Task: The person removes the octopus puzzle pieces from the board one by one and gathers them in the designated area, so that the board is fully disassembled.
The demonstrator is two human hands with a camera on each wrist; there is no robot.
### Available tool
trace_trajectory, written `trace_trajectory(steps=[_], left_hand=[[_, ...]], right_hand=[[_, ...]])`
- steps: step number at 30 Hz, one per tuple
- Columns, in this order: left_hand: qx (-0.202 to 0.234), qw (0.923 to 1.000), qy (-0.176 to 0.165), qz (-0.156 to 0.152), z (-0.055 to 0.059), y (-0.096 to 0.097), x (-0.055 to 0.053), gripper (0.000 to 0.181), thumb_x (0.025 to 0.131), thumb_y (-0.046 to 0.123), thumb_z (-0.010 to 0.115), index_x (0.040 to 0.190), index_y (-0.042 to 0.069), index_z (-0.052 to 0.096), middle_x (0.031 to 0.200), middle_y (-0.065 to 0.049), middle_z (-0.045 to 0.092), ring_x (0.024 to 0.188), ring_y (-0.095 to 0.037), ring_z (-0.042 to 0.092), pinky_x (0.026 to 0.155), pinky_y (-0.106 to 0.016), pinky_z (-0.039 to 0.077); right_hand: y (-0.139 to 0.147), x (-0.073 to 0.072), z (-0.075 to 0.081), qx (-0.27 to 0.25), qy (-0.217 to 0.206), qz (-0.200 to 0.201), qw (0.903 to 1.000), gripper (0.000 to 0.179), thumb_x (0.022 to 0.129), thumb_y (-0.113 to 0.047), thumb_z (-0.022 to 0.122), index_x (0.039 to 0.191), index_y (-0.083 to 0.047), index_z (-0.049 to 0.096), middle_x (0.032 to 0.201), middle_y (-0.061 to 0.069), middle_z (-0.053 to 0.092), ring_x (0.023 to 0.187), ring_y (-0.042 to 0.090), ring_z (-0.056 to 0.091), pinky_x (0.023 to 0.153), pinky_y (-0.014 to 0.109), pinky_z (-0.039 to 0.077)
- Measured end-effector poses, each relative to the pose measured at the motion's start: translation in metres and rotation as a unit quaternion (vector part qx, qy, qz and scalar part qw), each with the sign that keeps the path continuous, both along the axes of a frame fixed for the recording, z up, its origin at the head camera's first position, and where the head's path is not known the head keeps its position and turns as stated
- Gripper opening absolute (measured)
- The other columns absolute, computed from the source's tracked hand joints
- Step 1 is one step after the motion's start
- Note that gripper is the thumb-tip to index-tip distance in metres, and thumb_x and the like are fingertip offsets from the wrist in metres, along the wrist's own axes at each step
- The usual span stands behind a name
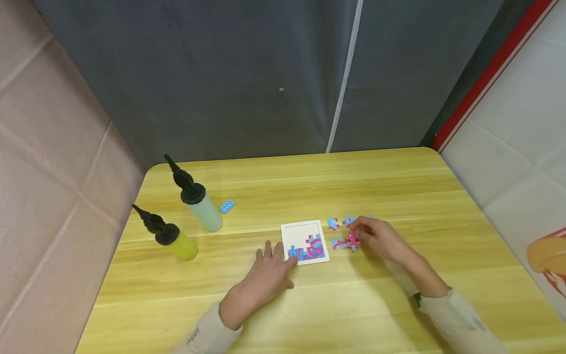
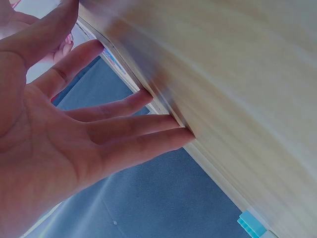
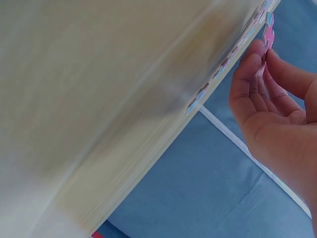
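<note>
Puzzle frame part filled: we see lower pieces set, upper area bare, loose pieces left. Right hand pinches pink piece; left hand spread at frame.

A person wears pale beige fabric, the plain left sleeve and matching right sleeve reaching the wrists, each bearing a small grey marking, with a small dark patch beside the right cuff.
</note>
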State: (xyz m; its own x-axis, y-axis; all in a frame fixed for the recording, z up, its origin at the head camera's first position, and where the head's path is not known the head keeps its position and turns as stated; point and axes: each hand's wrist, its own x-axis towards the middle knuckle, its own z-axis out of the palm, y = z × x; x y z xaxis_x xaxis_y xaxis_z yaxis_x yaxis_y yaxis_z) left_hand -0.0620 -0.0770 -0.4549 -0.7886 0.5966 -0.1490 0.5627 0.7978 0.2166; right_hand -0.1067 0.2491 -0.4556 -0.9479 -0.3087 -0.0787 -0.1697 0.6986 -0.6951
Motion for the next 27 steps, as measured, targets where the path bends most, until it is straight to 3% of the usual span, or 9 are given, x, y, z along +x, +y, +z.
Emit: trace_trajectory(steps=[27], left_hand=[[0.007,1.0,0.002,-0.002,-0.0015,-0.0002,-0.0015,0.044,0.085,0.037,0.082,0.119,0.015,0.064,0.141,-0.035,0.053,0.13,-0.067,0.048,0.1,-0.072,0.048]], right_hand=[[-0.001,-0.0027,-0.0007,0.042,-0.021,-0.013,0.9988,0.014,0.101,-0.002,0.059,0.111,-0.001,0.068,0.094,0.006,0.071,0.08,0.014,0.061,0.066,0.022,0.049]])
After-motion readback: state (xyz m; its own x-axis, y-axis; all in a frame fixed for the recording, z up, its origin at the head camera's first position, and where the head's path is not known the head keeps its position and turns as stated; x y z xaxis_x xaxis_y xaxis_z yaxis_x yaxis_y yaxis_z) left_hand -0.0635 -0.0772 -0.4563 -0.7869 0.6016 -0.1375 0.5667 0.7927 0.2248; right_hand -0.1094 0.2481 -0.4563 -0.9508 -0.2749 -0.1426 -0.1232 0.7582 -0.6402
